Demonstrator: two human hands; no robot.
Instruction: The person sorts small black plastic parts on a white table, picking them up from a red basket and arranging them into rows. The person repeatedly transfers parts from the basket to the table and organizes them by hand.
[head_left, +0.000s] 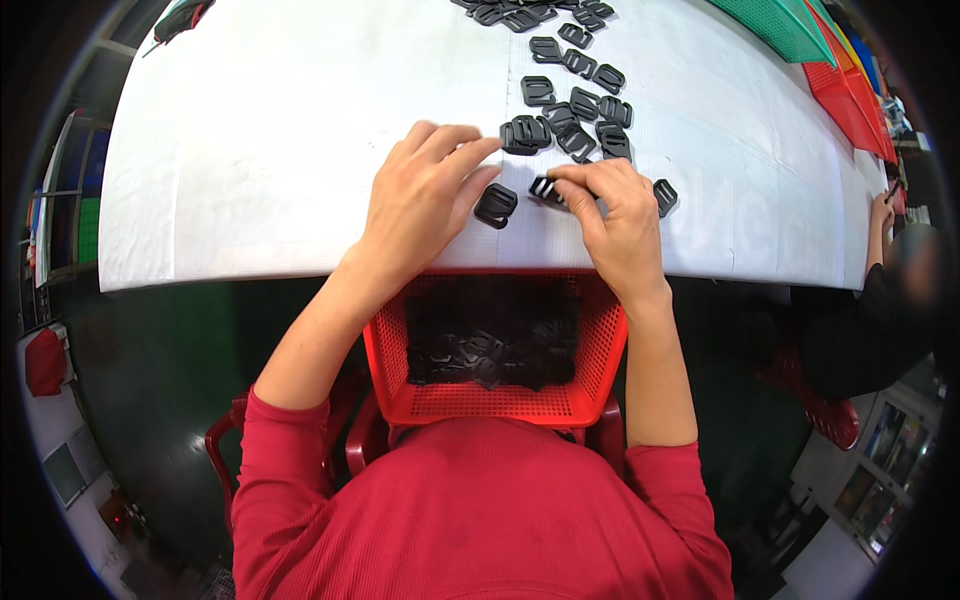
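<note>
My right hand [620, 220] pinches a black plastic strap buckle [543, 188] between thumb and fingers, just above the white table. Its fingers cover part of the buckle. My left hand [415, 195] is open, thumb and fingers apart, with nothing in it. Close to its thumb lies a single loose buckle [496, 206], and its index fingertip comes near a small group of buckles [526, 134]. Another buckle [665, 197] rests on the table to the right of my right hand. More buckles [585, 102] are scattered farther back.
A red plastic basket [500, 405] holding many black buckles sits in front of my body, below the table edge. At the far right of the white table [270, 130] stand a green basket [785, 30] and a red basket [850, 105]. Another person's hand [882, 213] is at the right edge.
</note>
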